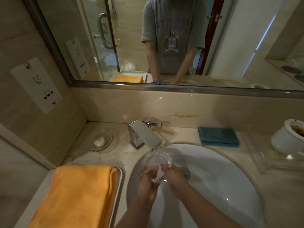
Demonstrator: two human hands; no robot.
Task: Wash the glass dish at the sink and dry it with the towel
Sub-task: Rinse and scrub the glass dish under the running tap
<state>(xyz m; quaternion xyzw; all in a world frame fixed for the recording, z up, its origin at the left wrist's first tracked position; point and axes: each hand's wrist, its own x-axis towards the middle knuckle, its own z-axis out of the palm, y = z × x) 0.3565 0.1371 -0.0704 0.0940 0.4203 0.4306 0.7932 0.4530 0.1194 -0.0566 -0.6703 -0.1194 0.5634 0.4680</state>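
- Over the white sink, both hands grip the glass dish under the faucet: left hand curled on its near-left rim, right hand closed on its near-right edge.
- At 9 o'clock from the hands, a folded orange towel lies on a tray on the counter.
- At 11 o'clock, a glass soap dish holds a soap bar.
- At 1 o'clock, a folded blue cloth rests beside the basin.
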